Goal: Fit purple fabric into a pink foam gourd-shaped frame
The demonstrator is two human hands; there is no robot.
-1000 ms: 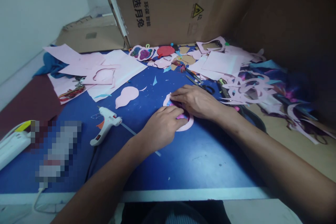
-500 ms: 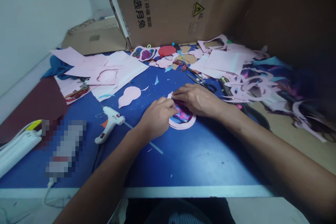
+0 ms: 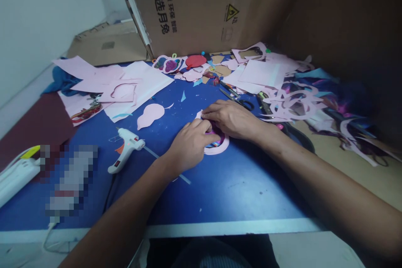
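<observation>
A pink gourd-like felt or foam cutout (image 3: 222, 147), with a shiny purple and blue centre, lies on the blue table under both my hands. My left hand (image 3: 192, 141) has its fingers curled at the cutout's left side, with the thumb laid across the coloured centre. From the other side, my right hand (image 3: 234, 119) presses its bunched fingers on the narrow upper end. Both hands hide much of the piece. A plain pink gourd-shaped piece (image 3: 151, 116) lies beyond my left hand. Behind my right hand are black-handled scissors (image 3: 240, 99).
A white glue gun (image 3: 127, 150) with its cord lies left of my left forearm. Pink sheets (image 3: 144, 79) and finished-looking cutouts (image 3: 171, 65) lie at the back. Pink scraps (image 3: 298, 104) pile up at right. A large cardboard box (image 3: 194, 8) stands behind. The table's pale front edge (image 3: 232, 228) is near me.
My left thumb now stretches further across the coloured centre. My right hand stays on the upper end. The whole view has shifted slightly, so things appear a little further left.
</observation>
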